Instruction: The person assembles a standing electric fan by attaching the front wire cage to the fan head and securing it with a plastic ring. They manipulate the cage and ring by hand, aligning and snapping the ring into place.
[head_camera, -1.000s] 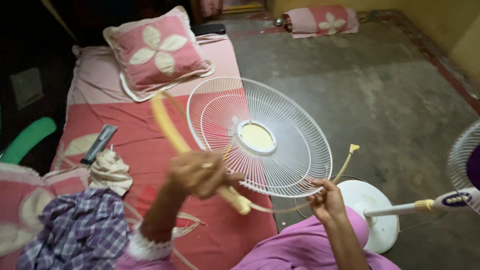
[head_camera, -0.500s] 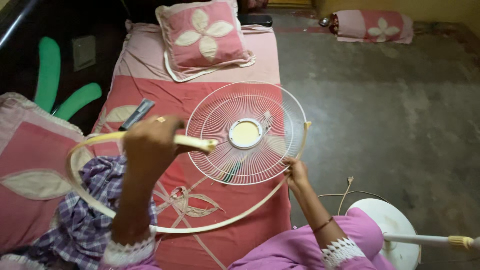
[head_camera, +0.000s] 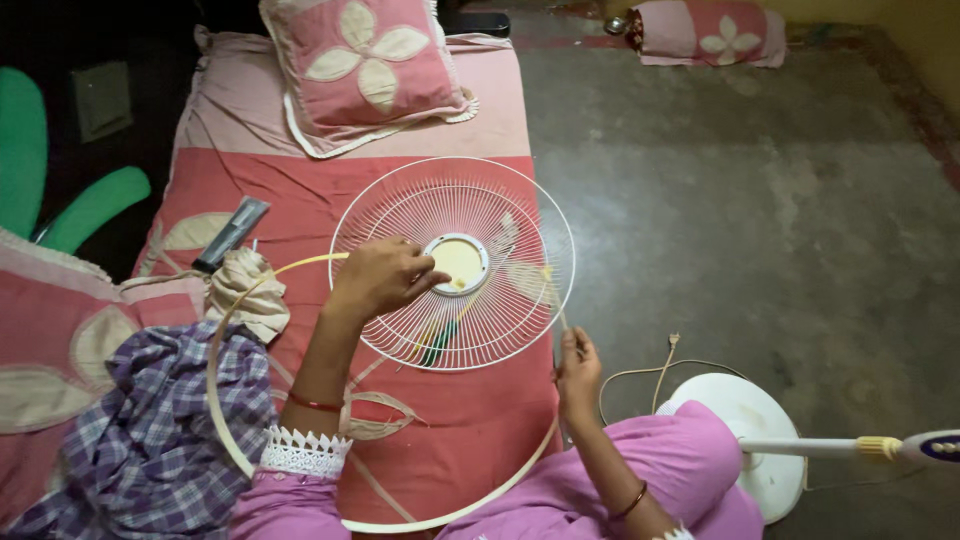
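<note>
A white wire fan grille (head_camera: 500, 215) lies flat on the red bedsheet (head_camera: 300, 215). A thin cream plastic rim band (head_camera: 214, 385) loops from my left hand round past my left arm and down to my lap, then up to my right hand. My left hand (head_camera: 383, 276) rests over the grille beside its round cream centre cap (head_camera: 458, 262), gripping one end of the band. My right hand (head_camera: 577, 366) is at the grille's near right edge, closed on the band's other end.
A pink flower pillow (head_camera: 365, 65) lies at the bed's head. A purple checked cloth (head_camera: 150, 440), a cream cloth (head_camera: 250, 290) and a dark flat object (head_camera: 230, 235) lie to my left. A white fan base (head_camera: 745, 440) with its pole (head_camera: 810, 447) and a cable (head_camera: 660, 370) stand on the concrete floor.
My left hand moved right onto the grille's middle with the band end. The band loop dropped lower around my arms. My right hand slid down along the grille's near edge.
</note>
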